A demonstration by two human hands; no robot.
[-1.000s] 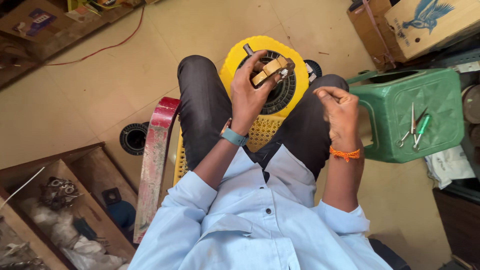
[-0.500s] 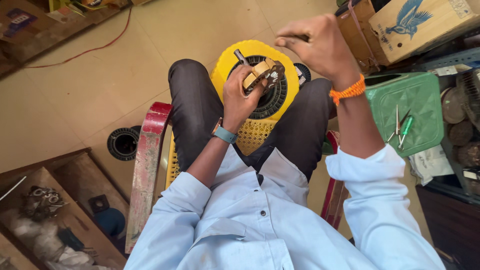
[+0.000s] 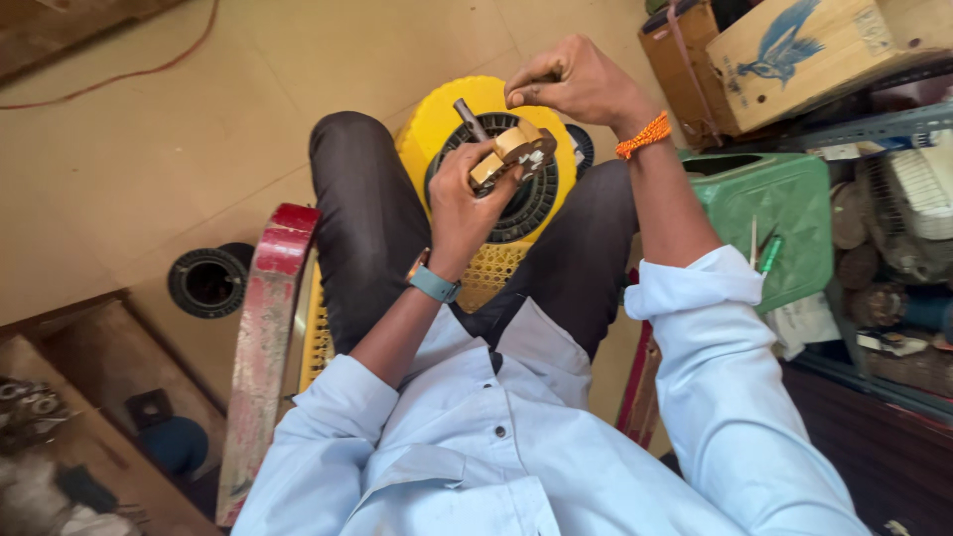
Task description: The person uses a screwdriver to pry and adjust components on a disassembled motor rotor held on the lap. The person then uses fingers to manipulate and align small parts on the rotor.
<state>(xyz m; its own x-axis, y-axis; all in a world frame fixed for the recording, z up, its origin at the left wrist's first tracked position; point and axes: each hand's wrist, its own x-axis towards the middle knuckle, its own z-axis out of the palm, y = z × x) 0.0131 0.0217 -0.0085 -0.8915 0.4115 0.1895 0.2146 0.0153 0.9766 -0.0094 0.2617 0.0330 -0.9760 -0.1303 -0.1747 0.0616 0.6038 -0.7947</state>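
Left hand (image 3: pixel 467 203) had its grip clenched round a small tan motor part (image 3: pixel 511 152) held up over the yellow spool (image 3: pixel 442 119) between the knees, while right hand (image 3: pixel 576 84) pinched shut just above it.

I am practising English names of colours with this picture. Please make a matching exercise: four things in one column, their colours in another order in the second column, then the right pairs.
Things:
1. stool
2. thread on the right wrist
3. watch strap
4. shirt

Colours:
a. orange
b. pale blue
c. green
d. teal

Pairs: 1-c, 2-a, 3-d, 4-b
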